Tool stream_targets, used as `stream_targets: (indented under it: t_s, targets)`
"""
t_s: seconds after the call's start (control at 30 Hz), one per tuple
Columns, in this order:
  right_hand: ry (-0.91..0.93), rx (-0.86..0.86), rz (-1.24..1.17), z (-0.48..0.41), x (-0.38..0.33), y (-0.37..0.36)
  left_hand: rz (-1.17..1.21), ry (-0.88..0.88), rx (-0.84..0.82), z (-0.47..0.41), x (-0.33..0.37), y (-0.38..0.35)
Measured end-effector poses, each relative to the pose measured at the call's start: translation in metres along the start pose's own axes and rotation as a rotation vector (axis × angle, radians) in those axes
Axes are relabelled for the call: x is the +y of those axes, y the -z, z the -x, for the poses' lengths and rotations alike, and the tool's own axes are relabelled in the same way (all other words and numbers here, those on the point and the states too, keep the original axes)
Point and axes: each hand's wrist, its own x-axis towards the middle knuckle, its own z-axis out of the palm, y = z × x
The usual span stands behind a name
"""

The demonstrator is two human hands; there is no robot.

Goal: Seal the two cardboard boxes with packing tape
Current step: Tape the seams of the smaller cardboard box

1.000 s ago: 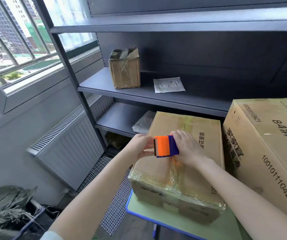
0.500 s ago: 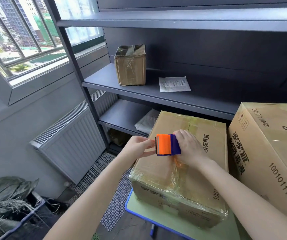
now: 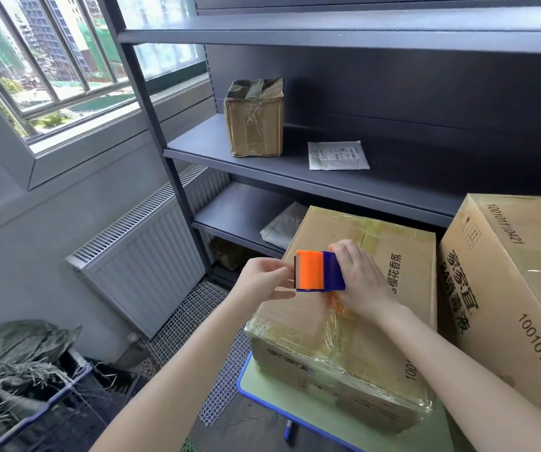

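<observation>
- Dark grey metal shelving (image 3: pixel 262 164) fills the far side of the scene, with a barred window (image 3: pixel 50 60) and a white radiator (image 3: pixel 145 256) on the left.
- A green worktop (image 3: pixel 262 389) with a blue edge stands at the near right and carries two cardboard boxes.
- The smaller box (image 3: pixel 376 353) sits on the left part of the worktop. Glossy clear tape covers its top and near edges.
- The larger box (image 3: pixel 507 288) stands just beside it on the right and is cut off by the frame edge.
- An orange and blue tape dispenser (image 3: pixel 310 272) is held above the left part of the smaller box's top.
- Right hand (image 3: pixel 360 278): the fingers are curled over the blue body of the tape dispenser and grip it.
- Left hand (image 3: pixel 262 283): the thumb and fingers are closed together at the toothed left end of the tape dispenser, pinching there. A free tape end cannot be made out.
- A small taped carton (image 3: pixel 254 125) stands upright on the middle shelf, with a flat white packet (image 3: pixel 337 155) lying apart from it on the right.
- A pale bag (image 3: pixel 282 226) lies on the lower shelf, behind the smaller box.
- A bin (image 3: pixel 18 370) of dry plant matter sits on the floor at the near left.
</observation>
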Motion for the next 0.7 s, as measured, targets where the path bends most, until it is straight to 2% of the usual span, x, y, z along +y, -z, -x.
stream_targets:
  t_s: [0.13,0.27,0.5,0.7]
  targets:
    - [-0.018,0.045,0.034,0.003,-0.005,-0.003,0.04,0.004,0.08,-0.002,-0.002,-0.001]
    - [-0.001,0.083,0.045,0.002,-0.011,0.0,-0.021,-0.033,0.126,-0.002,-0.001,0.001]
    - [0.084,0.079,0.103,0.008,-0.018,0.018,-0.075,0.01,0.056,0.003,0.005,0.019]
    - [0.073,-0.019,0.103,0.024,-0.022,0.033,-0.12,0.051,-0.11,0.008,0.008,0.029]
